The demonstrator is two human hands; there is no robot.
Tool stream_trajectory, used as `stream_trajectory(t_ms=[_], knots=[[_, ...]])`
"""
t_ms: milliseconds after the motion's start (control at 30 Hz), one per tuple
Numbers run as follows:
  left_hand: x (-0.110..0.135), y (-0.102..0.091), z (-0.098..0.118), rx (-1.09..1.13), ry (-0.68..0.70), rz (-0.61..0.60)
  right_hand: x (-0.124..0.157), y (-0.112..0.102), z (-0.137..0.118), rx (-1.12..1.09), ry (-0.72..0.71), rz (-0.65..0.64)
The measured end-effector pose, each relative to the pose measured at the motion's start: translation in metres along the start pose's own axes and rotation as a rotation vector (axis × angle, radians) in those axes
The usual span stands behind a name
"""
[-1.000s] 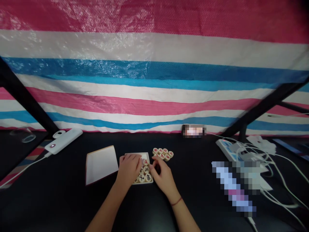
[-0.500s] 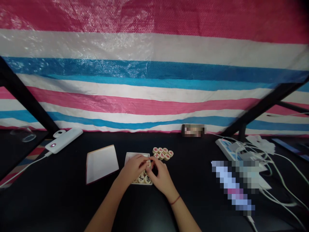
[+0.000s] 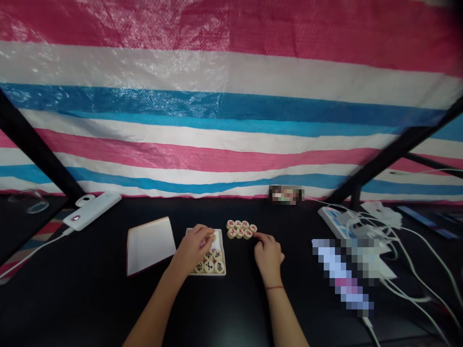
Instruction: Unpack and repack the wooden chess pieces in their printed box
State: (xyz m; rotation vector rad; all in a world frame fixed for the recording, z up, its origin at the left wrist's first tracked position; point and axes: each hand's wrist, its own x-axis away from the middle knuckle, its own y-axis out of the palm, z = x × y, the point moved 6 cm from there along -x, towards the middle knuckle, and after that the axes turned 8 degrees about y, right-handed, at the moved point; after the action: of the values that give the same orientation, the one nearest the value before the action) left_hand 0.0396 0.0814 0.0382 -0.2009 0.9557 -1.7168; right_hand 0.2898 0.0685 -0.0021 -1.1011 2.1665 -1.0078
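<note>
A shallow white box (image 3: 224, 248) holds round cream Chinese chess pieces (image 3: 209, 266) with black characters, in rows in its near half. Above the box's far part is my left hand (image 3: 197, 243), its fingertips pinched together around what looks like a chess piece, mostly hidden by the fingers. To the right of the box, red-lettered Chinese chess pieces (image 3: 239, 233) lie grouped in two rows on the black table. My right hand (image 3: 268, 253) rests beside this group, index finger stretched out to the near row's right end, other fingers curled; I see nothing held in it.
The box lid (image 3: 151, 246) lies inner side up left of the box. Further left is a white power bank (image 3: 94, 210) with a cable. A power strip (image 3: 334, 221), tangled white cables and a blurred phone (image 3: 342, 277) occupy the right. Striped sheeting (image 3: 231, 106) hangs behind the table.
My right hand has left the box and moved right, to the edge of the red-lettered group. My left hand stays over the box; more of the black-lettered pieces now show.
</note>
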Motion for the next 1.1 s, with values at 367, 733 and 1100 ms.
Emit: stream_trajectory(t_ms=[367, 733, 1100], knots=[[0.001, 0.002, 0.007, 0.113, 0.017, 0.056, 0.01, -0.013, -0.017, -0.301, -0.258, 0.168], [0.0, 0.013, 0.013, 0.409, -0.098, 0.126, 0.072, -0.006, -0.089, -0.46, -0.725, -0.086], [0.005, 0.014, 0.003, 0.395, -0.232, 0.178, 0.029, -0.034, -0.039, -0.445, -0.362, 0.255]])
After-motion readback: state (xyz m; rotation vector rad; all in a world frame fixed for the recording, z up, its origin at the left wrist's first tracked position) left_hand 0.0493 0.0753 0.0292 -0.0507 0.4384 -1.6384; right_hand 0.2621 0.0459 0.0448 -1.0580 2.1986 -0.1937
